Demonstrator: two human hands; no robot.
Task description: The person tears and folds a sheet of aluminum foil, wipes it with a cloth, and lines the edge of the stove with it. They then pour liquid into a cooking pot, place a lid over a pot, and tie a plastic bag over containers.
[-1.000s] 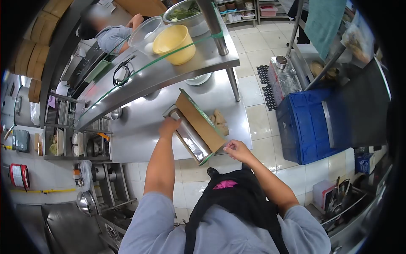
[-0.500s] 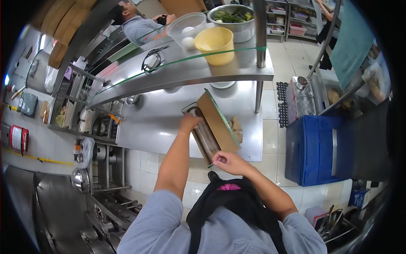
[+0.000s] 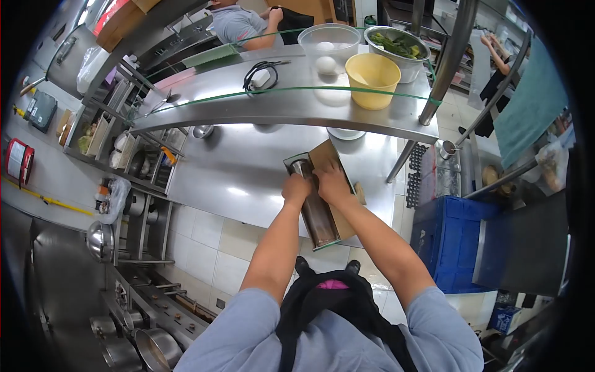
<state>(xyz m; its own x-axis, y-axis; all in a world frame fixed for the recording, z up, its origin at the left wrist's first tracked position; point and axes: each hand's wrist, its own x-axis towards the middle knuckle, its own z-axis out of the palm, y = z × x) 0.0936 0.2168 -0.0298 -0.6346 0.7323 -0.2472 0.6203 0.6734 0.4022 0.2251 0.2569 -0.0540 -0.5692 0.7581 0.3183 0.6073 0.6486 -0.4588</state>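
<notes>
Roll: shiny, film-wrapped cylinder [image 3: 321, 222] inside a long, green-edged cardboard box [image 3: 323, 154] on the stainless-steel table [image 3: 229, 180].
Left hand [image 3: 297, 187]: fingers bent over the roll's far half; whether they pinch film, cannot tell.
Right hand [image 3: 333, 185]: against the raised cardboard lid, fingertips partly hidden; grip unclear.
Table edge: the box's near end seems to jut past it, so a tug towards the body might tip it.
Lid: sideways pressure might crease it.
Film: uneven pulling might make it bunch or tear.

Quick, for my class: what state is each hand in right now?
Left hand: curled at the roll, grip unclear.
Right hand: at the raised cardboard flap, grip unclear.
</notes>
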